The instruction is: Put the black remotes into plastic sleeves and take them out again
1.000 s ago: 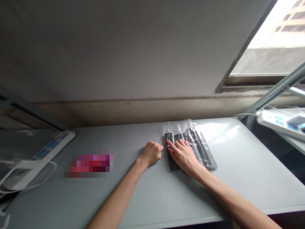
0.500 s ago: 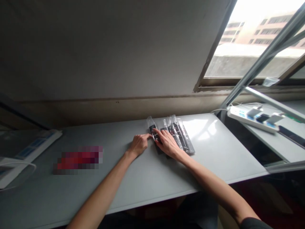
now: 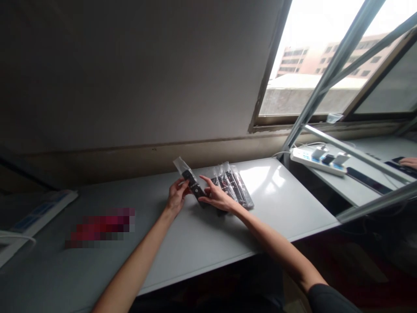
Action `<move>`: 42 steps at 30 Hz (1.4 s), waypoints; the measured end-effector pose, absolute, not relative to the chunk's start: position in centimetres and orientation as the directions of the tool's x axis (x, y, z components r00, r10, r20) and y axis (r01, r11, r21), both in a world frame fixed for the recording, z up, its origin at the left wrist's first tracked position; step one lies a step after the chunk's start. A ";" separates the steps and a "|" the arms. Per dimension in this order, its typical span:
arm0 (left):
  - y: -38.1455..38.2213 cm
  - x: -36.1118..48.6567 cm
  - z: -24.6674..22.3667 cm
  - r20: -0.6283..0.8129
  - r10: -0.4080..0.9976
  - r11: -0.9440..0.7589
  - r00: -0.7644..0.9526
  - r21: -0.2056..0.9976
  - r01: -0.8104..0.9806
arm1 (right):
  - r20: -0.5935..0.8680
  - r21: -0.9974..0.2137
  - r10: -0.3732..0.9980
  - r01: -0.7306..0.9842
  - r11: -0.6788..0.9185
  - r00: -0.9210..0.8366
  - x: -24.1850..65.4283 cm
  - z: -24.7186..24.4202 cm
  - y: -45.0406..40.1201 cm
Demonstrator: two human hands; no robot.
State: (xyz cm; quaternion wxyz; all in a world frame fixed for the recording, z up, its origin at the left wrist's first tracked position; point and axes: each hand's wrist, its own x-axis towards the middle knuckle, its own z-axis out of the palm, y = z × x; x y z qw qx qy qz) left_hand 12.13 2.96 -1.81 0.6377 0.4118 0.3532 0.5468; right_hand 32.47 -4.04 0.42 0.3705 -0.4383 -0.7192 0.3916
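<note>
A black remote control (image 3: 194, 184) in a clear plastic sleeve is held tilted above the table by my left hand (image 3: 177, 195), its thumb across the front and its fingers closed round the edge. My right hand (image 3: 217, 197) is at the lower right side of this remote, index finger stretched out and thumb apart. Its thumb tip appears to touch the remote's lower end. Just behind and right of my right hand, several more sleeved black remotes (image 3: 239, 187) lie side by side, partly covered by the hand.
A pixelated red item (image 3: 100, 227) lies on the grey table (image 3: 280, 204) at left. Power strips stand at the left end (image 3: 42, 217) and on the right-hand table (image 3: 317, 161). Metal frame bars (image 3: 329, 82) rise at right. Another person's hand (image 3: 408, 162) shows at the far right.
The leftmost remote has come up off the table, with my left hand now closed on it. My right hand has shifted off its top to its side. The view has turned slightly right.
</note>
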 end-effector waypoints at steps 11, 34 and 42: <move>1.7 9.6 -1.2 -0.089 0.940 0.262 0.329 0.807 -0.529 | 0.217 -0.972 0.954 0.135 0.192 0.208 35.8 6.5 -1.9; 0.6 9.7 -1.1 0.010 0.933 0.162 0.360 0.880 -0.446 | 0.381 -0.841 0.511 0.060 0.537 0.771 41.8 12.5 3.7; 1.2 10.2 -1.7 -0.034 0.981 0.099 0.188 0.934 -0.344 | 0.060 -0.933 0.662 -0.194 0.304 0.747 37.8 0.0 1.9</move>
